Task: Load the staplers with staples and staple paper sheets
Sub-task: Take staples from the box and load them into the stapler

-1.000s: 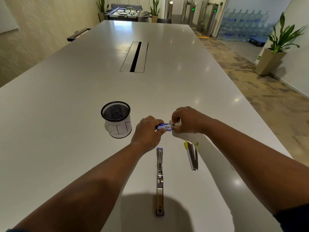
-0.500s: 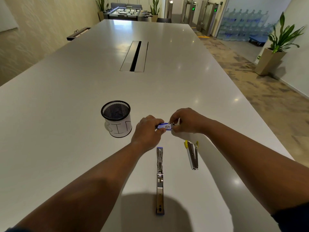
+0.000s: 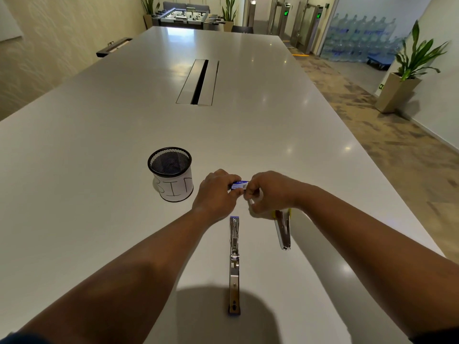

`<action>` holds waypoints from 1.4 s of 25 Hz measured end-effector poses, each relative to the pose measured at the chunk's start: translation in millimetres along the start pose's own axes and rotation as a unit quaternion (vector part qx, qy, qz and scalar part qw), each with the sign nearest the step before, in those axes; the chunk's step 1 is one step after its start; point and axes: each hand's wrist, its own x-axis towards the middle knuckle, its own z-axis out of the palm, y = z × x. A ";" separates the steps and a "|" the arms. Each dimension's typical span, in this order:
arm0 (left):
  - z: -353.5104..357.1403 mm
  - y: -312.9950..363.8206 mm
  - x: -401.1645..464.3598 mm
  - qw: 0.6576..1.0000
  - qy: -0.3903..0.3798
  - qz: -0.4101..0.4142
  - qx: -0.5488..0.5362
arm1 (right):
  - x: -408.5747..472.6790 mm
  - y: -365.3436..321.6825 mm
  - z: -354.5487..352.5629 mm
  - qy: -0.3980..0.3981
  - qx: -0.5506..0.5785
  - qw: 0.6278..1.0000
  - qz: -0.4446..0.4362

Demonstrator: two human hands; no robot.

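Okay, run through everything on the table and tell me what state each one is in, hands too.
Small blue staple box: gripped by both hands.
Long blue-tipped metal stapler: opened flat, untouched.
Yellow-tipped metal stapler: lying untouched.
Black mesh cup: upright.
Left hand: gripping box.
Right hand: pinching box end.

the worktop [image 3: 124,135] is showing plain glossy white. the mesh pen cup [image 3: 170,173] is wearing black wire over a white label with black letters. the staple box [image 3: 239,185] is showing blue and white. the opened stapler [image 3: 234,264] is gleaming silver with blue ends; the smaller stapler [image 3: 283,230] is showing silver with yellow.
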 end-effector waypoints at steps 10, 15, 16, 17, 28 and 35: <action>-1.1 0.9 0.5 1.000 -0.005 -0.003 0.008 | -2.4 25.3 7.8 0.202 0.214 0.932 0.210; -1.6 2.2 0.5 1.000 -0.003 0.002 0.013 | 6.4 21.8 11.4 0.180 0.308 0.902 0.242; -1.6 2.1 0.5 1.000 -0.004 0.003 0.013 | 8.3 19.6 11.2 0.179 0.313 0.899 0.247; -1.6 1.9 0.4 1.000 -0.005 0.002 0.014 | 10.3 17.5 11.1 0.177 0.311 0.899 0.254; -1.5 0.4 1.6 1.000 -0.008 0.012 0.020 | 14.8 4.7 13.0 0.182 0.311 0.897 0.257; -0.8 0.8 0.8 1.000 0.002 0.010 0.012 | 11.9 3.8 12.7 0.175 0.330 0.893 0.249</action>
